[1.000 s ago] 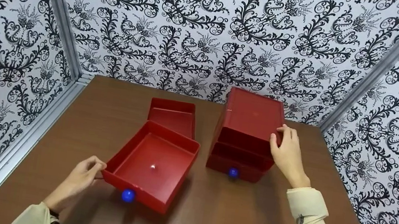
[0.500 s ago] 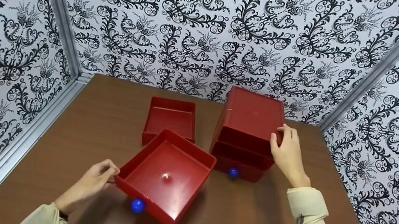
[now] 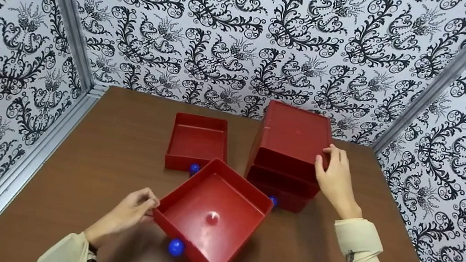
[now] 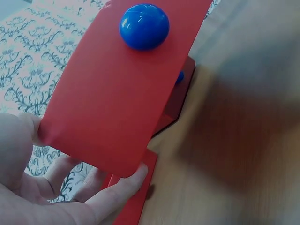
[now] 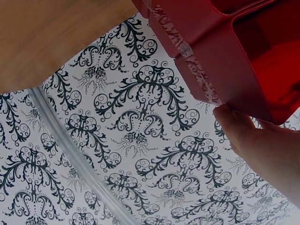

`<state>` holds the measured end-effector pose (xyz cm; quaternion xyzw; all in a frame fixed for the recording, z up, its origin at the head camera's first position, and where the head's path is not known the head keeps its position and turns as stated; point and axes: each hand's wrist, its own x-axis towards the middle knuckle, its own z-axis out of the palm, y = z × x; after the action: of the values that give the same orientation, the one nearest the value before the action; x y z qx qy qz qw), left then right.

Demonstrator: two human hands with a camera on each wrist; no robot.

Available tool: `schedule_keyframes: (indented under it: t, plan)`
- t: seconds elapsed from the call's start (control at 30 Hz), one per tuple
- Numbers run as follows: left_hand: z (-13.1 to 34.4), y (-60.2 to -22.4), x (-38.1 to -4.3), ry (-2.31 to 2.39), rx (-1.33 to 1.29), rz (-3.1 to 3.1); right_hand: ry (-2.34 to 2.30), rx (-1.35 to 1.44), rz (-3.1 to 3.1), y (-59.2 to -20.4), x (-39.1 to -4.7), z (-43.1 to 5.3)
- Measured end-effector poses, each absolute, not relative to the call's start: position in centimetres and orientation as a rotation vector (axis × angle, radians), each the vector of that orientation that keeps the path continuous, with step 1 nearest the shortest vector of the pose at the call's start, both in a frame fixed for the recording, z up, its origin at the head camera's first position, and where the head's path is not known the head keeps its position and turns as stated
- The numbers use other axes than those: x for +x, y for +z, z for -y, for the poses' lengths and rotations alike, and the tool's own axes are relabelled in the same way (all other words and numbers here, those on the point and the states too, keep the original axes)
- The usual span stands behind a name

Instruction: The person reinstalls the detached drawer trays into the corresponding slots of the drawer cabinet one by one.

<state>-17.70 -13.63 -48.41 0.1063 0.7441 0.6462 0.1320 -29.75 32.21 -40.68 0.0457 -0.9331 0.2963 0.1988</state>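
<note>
In the head view my left hand (image 3: 131, 208) pinches the left front corner of a shallow red drawer (image 3: 210, 220). The drawer is turned askew, its inside faces up and a blue round knob (image 3: 176, 247) is on its front. The left wrist view shows thumb and fingers at the corner of that drawer front (image 4: 108, 103). My right hand (image 3: 336, 179) holds the upper right front corner of a red drawer cabinet (image 3: 297, 133). The cabinet's upper slot is open and dark. Below it sits a drawer whose blue knob (image 3: 273, 201) is partly hidden by the held drawer.
Behind the held drawer, a second red drawer (image 3: 198, 142) with a blue knob (image 3: 194, 168) rests on the brown table (image 3: 131, 134). Patterned walls (image 3: 229, 33) and grey metal posts (image 3: 62, 8) close in the back and sides. Patterned tape (image 5: 185, 49) runs along the cabinet's side.
My left hand has carried the drawer to the right and slightly nearer, turning it further askew. The second drawer's front and knob are uncovered. My right hand and the cabinet stay put.
</note>
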Motion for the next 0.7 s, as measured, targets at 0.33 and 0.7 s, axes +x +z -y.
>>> schedule_keyframes:
  t: [0.33,0.7]
  plan:
    - [10.9,-48.4,-18.0,1.888,0.326,-2.101,0.819,0.136,2.609,-40.7,-29.7,-32.2]
    - [7.9,-48.7,-18.5,1.866,0.315,-2.134,0.831,0.137,2.612,-40.6,-29.6,-32.1]
